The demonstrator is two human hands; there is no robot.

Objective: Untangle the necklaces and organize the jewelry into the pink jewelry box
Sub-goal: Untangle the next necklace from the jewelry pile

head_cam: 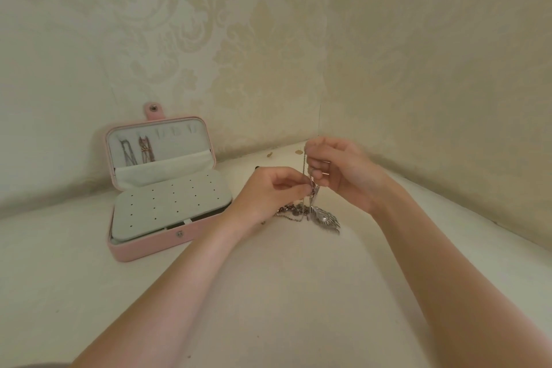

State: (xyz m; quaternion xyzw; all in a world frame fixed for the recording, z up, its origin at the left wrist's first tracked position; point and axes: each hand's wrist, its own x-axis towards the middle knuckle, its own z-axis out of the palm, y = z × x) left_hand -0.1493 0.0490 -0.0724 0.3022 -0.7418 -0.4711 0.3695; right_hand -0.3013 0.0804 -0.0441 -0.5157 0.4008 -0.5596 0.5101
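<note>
Fingers (301, 188) of the left hand (268, 191) are pinched on a thin chain (304, 170); the right hand (337, 170), raised just behind, is curled around the same chain higher up. Below them a tangle (298, 213) of necklaces with a silver pendant (324, 219) is seen lying on the table (268, 293) — not yet sorted. Farther left, the pink box (149, 248) stands open, two necklaces (137, 152) already hung in its lid — most work is judged to remain.

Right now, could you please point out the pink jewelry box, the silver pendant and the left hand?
pink jewelry box (149, 251): head view, front wall of base.
silver pendant (324, 219): head view, its middle, lying on the table.
left hand (268, 191): head view, back of hand.
</note>
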